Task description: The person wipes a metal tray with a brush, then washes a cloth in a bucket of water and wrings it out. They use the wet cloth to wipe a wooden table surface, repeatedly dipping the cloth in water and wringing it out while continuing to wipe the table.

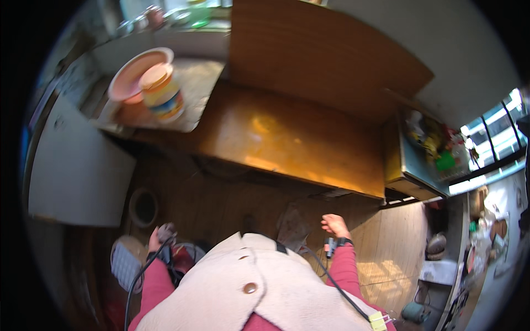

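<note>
My left hand (pixel 156 240) hangs low at the left, closed around a crumpled greyish cloth (pixel 166 232). Lower right, my right hand (pixel 334 224) is over the wooden floor with its fingers loosely curled; whether they are fully closed is hard to tell, and nothing shows in them. Before me stands a wooden table (pixel 285 136) with a shiny top. On a light board at its left end are a pink plastic basin (pixel 124 85) and a plastic jar (pixel 163 97) with an orange lid, both a little blurred.
A white cabinet (pixel 78 165) stands left, beside a round bucket (pixel 143 207) on the floor. A plastic bag (pixel 293 225) lies under the table's front edge. At the right are a small cabinet (pixel 422 165) holding mixed items and shelves with a green cylindrical object (pixel 415 312). Cables run past both arms.
</note>
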Tool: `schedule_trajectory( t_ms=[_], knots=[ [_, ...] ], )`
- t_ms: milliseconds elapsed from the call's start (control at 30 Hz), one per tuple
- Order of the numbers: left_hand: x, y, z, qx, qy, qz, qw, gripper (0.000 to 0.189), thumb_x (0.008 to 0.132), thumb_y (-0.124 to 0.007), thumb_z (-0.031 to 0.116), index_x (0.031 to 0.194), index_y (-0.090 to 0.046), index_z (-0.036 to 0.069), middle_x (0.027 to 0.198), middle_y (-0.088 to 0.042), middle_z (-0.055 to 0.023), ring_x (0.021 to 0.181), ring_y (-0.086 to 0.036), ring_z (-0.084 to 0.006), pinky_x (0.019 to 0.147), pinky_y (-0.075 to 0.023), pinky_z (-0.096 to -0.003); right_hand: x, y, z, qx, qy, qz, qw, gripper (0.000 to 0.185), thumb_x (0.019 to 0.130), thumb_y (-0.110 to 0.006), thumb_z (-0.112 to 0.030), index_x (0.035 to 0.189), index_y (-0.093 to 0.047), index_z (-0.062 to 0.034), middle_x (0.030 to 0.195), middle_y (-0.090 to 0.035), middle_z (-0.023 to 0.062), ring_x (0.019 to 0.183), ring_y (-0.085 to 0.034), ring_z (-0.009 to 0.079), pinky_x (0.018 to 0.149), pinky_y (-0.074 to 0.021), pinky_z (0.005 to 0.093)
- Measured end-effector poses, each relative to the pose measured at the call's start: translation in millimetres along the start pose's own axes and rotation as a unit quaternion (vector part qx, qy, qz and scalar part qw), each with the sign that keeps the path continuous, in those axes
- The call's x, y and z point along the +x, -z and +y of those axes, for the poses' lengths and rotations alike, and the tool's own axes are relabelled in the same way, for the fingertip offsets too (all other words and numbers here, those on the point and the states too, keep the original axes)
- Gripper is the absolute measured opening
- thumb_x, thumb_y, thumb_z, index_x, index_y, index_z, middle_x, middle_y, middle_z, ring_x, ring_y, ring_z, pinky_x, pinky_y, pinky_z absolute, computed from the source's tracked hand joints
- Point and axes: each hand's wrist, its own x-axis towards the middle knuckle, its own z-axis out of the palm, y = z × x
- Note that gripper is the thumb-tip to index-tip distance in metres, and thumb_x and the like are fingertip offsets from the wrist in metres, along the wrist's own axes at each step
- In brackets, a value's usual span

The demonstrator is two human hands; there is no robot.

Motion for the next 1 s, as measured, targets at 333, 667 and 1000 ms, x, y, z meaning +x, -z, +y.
schedule_trajectory(
  t_ms=[333, 667, 1000],
  knots=[
    [18, -49, 25, 0.146, -0.099, 0.241, 0.954, 0.061, 0.084, -0.043, 0.063, 0.123, -0.054, 0.017, 0.117, -0.060, -0.0112, 0.101, -0.059, -0.0345, 0.076, -0.0473, -0.0559, 102, -111, -190, -0.185, 0.120, -0.187, 0.957, 0.031, 0.085, -0.059, -0.033, 0.083, -0.068, -0.0033, 0.075, -0.066, 0.0062, 0.064, -0.060, 0.0152, 0.059, -0.0463, 0.0314],
    [-13, -47, 37, -0.035, -0.150, 0.218, 0.964, 0.041, 0.093, -0.045, 0.044, 0.121, -0.057, 0.017, 0.115, -0.062, -0.0048, 0.102, -0.059, -0.0245, 0.087, -0.0463, -0.0458, 70, -360, -290, -0.453, 0.227, -0.446, 0.738, 0.034, 0.086, -0.061, -0.027, 0.105, -0.064, 0.0016, 0.093, -0.067, 0.0120, 0.086, -0.063, 0.0208, 0.078, -0.0497, 0.0308],
    [-27, -21, 106, -0.055, -0.207, 0.183, 0.960, 0.052, 0.088, -0.054, 0.049, 0.126, -0.052, 0.013, 0.119, -0.060, -0.0060, 0.105, -0.058, -0.0216, 0.087, -0.0466, -0.0431, 12, -598, -350, -0.541, 0.288, -0.560, 0.557, 0.049, 0.083, -0.068, -0.017, 0.126, -0.052, -0.0022, 0.099, -0.065, 0.0078, 0.090, -0.061, 0.0163, 0.080, -0.0493, 0.0276]
  ],
)
